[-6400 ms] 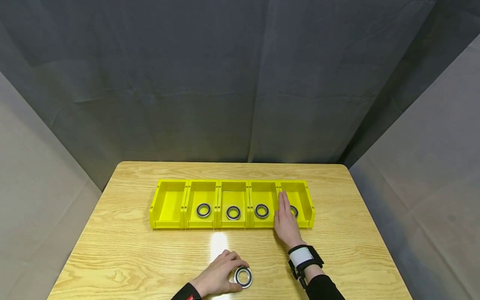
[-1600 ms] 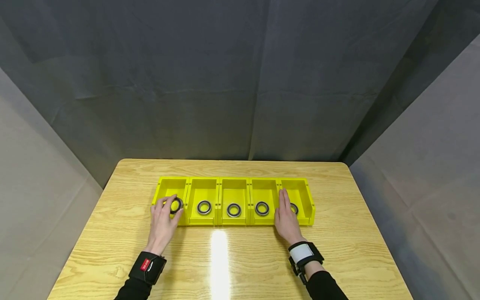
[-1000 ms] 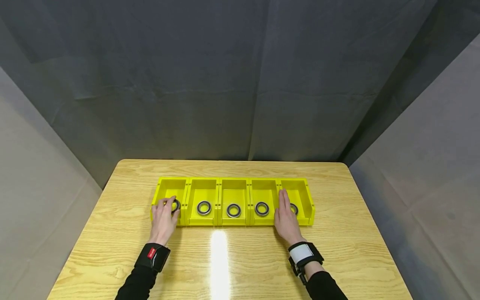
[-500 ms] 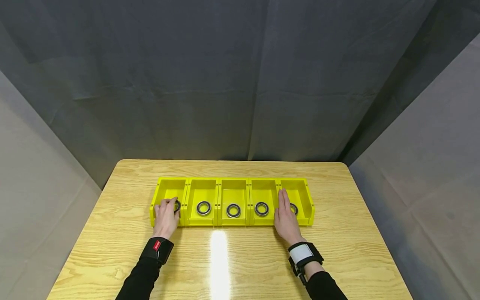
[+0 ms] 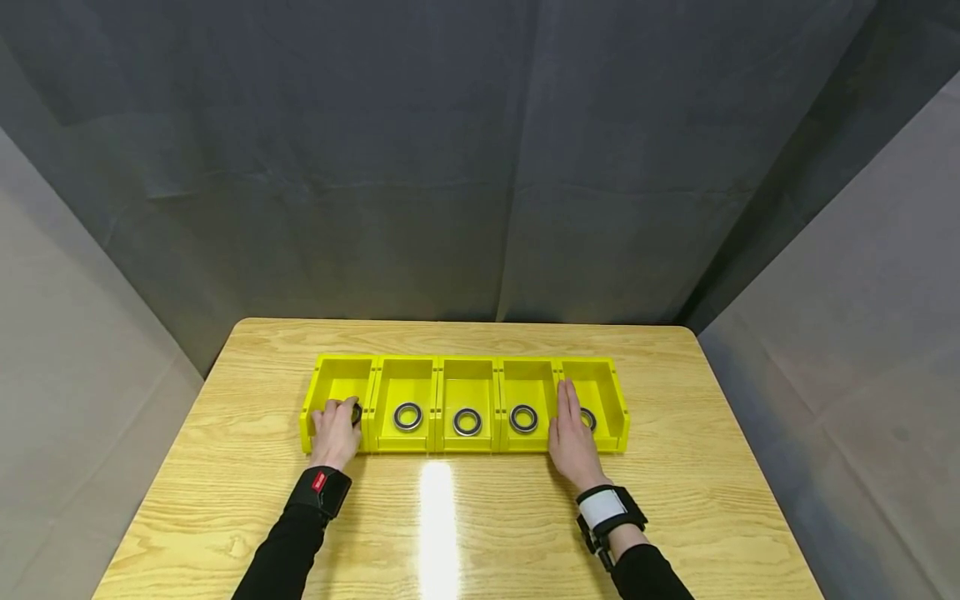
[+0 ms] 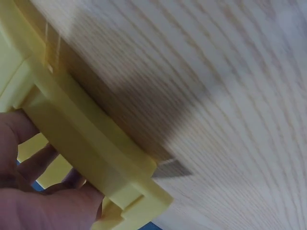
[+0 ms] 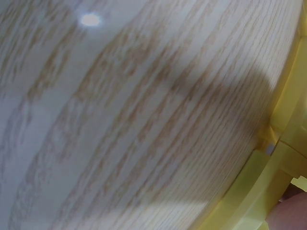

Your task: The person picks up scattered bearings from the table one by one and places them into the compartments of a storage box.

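Observation:
My left hand reaches over the front of the leftmost yellow bin. Its fingers and thumb grip a ball bearing, a dark ring mostly covered by the hand. The left wrist view has the curled fingers inside the bin's front wall, with the bearing out of sight. My right hand lies with straight fingers along the divider at the rightmost bin. A bearing there is partly covered by that hand. In the right wrist view only a fingertip shows at the yellow rim.
Between the hands, three bins hold one bearing each: a left one, a middle one and a right one. The joined bins stand on a wooden table, with a grey curtain behind.
My left hand has carried the bearing from the table's front into the leftmost bin. Lately it shifted slightly right, the bearing growing more hidden. My right hand has stayed put.

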The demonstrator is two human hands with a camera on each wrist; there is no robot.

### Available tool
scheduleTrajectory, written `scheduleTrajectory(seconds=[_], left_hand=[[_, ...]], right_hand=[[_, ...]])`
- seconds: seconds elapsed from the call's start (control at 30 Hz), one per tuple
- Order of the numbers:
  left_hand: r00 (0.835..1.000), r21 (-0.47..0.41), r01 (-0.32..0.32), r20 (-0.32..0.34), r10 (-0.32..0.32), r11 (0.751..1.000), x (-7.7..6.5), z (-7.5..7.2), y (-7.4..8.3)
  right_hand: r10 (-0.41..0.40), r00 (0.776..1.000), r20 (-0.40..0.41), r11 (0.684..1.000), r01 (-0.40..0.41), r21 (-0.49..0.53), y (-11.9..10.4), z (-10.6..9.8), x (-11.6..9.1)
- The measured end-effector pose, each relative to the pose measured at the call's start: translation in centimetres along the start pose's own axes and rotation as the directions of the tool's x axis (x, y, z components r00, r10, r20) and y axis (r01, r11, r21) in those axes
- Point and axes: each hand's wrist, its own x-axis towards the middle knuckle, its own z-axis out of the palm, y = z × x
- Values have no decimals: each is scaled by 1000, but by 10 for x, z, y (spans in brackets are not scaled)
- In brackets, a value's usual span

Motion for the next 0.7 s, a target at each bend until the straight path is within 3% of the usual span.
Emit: scheduleTrajectory(seconds=[0.43,0.57,0.7], left_hand=[[999,-17,17,39,-16,1000,3,0,-1],[1000,-28,1,6,-1,1000,1,0,-2],[995,-50,-72,-71,68,996,-5,1,-7]], right_hand=[[-11,1000,-8,1000,11,-7,1,1,0],[-2,1000,3,1000,2,-5,1,1,1],[3,1000,25,1000,-4,26,2,1,3]])
